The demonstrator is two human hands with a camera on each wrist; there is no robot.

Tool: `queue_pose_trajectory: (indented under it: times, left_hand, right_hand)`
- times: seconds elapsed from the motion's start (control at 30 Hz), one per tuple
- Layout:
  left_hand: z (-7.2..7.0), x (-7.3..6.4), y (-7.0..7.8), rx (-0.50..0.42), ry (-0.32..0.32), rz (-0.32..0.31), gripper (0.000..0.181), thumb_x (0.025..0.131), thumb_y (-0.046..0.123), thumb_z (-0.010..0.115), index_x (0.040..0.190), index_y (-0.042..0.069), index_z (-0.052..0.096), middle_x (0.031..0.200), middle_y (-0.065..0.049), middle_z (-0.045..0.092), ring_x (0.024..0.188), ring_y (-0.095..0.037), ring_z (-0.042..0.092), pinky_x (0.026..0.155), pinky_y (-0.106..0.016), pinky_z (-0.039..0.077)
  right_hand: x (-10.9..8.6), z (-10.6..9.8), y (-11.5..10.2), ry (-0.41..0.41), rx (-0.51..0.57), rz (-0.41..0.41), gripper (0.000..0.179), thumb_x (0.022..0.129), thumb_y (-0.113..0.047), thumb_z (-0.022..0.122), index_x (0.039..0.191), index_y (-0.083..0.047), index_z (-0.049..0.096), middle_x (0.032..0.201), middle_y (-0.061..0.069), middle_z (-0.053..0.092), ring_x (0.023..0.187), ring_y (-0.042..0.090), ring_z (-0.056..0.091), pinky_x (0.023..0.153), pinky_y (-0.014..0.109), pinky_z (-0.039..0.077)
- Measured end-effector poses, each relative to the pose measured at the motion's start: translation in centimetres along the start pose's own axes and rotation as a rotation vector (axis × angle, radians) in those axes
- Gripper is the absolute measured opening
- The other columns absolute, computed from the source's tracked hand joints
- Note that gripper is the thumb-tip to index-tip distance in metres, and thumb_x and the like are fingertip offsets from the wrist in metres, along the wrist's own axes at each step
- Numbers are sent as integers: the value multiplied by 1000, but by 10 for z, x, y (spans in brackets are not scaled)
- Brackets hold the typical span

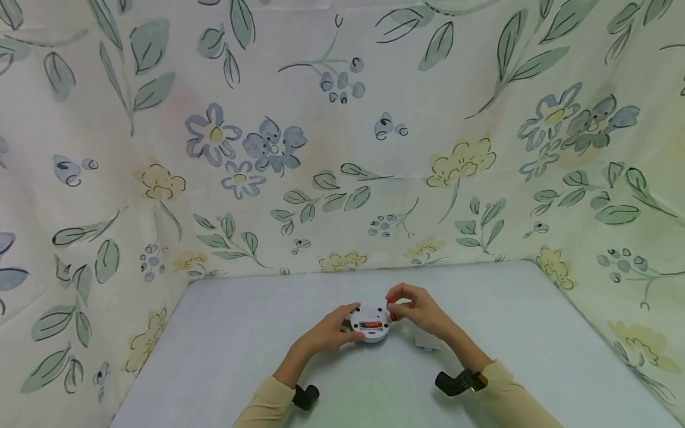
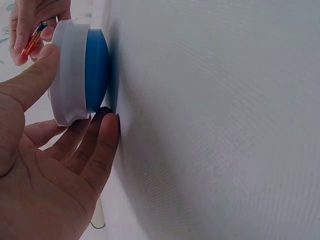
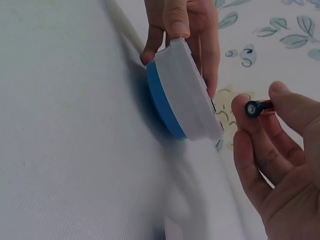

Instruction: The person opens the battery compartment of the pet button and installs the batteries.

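A round white device [image 1: 369,312] with a blue underside [image 2: 97,70] sits low over the table, its back with small holes and an uncovered battery compartment facing up. One red battery [image 1: 371,325] lies in that compartment. My left hand [image 1: 329,333] grips the device by its side, thumb on the near edge and fingers around the far side. Just right of the device, my right hand [image 1: 420,310] pinches a second red and black battery [image 3: 260,108] between thumb and fingers. In the right wrist view its dark flat end points toward the camera, apart from the device.
A small white cover [image 1: 426,341] lies on the white table [image 1: 241,333] below my right hand. Floral fabric [image 1: 342,148] hangs behind the table and along both sides. Black wrist cameras [image 1: 455,383] are strapped at both sleeves.
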State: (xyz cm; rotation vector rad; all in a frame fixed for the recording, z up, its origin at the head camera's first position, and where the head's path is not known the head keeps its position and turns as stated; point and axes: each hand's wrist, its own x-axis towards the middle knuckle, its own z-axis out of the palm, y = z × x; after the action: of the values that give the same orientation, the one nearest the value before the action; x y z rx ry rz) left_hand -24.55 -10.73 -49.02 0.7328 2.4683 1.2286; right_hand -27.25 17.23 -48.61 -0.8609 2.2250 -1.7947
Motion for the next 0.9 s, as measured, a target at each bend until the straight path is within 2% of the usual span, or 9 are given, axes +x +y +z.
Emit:
queue_pose_trajectory:
  times: [0.13, 0.23, 0.4, 0.57, 0.9]
  left_hand:
    - [0, 0, -1, -12, 1, -11, 76, 95, 29, 75, 155, 2, 37, 145, -15, 48, 116, -25, 56, 96, -41, 48]
    - [0, 0, -1, -16, 2, -9, 76, 95, 29, 75, 155, 2, 37, 145, -15, 48, 116, -25, 56, 96, -42, 48]
    - [0, 0, -1, -5, 2, -11, 75, 96, 30, 74, 155, 2, 37, 146, -15, 47, 117, -26, 56, 97, -44, 47]
    - [-1, 0, 1, 9, 0, -9, 75, 96, 31, 74, 155, 1, 37, 148, -15, 46, 118, -26, 56, 98, -43, 47]
    - [-1, -2, 2, 24, -4, 15, 75, 97, 29, 73, 154, -2, 36, 147, -17, 47, 117, -27, 56, 97, -43, 48]
  right_hand:
    - [0, 2, 2, -33, 19, -16, 28, 96, -2, 69, 116, 14, 59, 109, 22, 62, 86, 36, 70, 76, 38, 59]
    - [1, 3, 2, -46, 7, -47, 25, 95, -1, 71, 114, 13, 62, 109, 23, 63, 89, 38, 69, 76, 38, 59]
    - [3, 5, 1, -52, -49, -81, 21, 94, -3, 72, 113, 6, 68, 108, 18, 67, 94, 33, 68, 79, 36, 58]
    - [6, 7, 1, -61, -78, -109, 23, 94, -5, 73, 114, 7, 69, 106, 12, 70, 93, 28, 68, 83, 34, 57]
    - [11, 14, 1, -102, -51, -127, 24, 94, -5, 73, 114, 8, 69, 106, 10, 72, 94, 26, 70, 83, 35, 57]
